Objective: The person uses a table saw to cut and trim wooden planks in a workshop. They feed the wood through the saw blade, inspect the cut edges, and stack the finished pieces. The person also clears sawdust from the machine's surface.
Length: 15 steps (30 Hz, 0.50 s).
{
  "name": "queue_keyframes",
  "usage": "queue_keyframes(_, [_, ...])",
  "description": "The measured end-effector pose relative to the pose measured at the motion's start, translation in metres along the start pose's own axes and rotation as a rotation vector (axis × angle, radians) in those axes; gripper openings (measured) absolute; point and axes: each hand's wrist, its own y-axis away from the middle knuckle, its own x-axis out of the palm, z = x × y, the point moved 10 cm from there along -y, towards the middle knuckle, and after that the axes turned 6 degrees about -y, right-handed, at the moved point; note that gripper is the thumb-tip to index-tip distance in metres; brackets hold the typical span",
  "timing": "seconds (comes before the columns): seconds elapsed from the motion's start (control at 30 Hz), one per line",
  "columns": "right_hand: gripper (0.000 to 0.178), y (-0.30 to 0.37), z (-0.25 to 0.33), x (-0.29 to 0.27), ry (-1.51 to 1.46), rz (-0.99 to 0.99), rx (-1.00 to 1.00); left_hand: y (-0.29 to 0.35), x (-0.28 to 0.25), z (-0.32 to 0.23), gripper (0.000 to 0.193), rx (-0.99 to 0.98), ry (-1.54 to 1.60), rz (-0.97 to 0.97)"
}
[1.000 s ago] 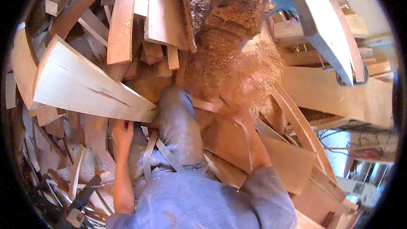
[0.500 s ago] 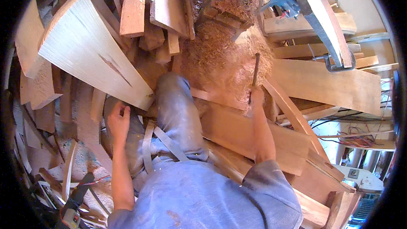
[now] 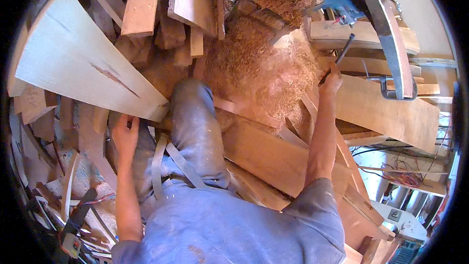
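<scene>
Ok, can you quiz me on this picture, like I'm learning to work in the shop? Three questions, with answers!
1. Which hand holds the dark rod?

2. Pick one. Where is the left hand?
A) up beside the rod
B) by the lower edge of the pale board
C) on top of the wood shavings

3. True or false: the pale board's wide end is the end nearest the raised knee.

Key:
1. The right hand.
2. B.
3. False; its narrow end is nearest the raised knee.
</scene>
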Motion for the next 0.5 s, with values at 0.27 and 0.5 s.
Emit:
queue_keyframes(0.27, [0.018, -0.065, -0.030, -0.017, -0.029, -0.099, -0.020, 0.000, 0.008, 0.014, 0.023, 0.051, -0.046, -0.014])
queue_keyframes(0.5, [0.021, -0.104, -0.008, -0.013, 0.107, -0.044, -0.148, -0.001, 0.006, 0.006, 0.028, -0.021, -0.116, 0.030])
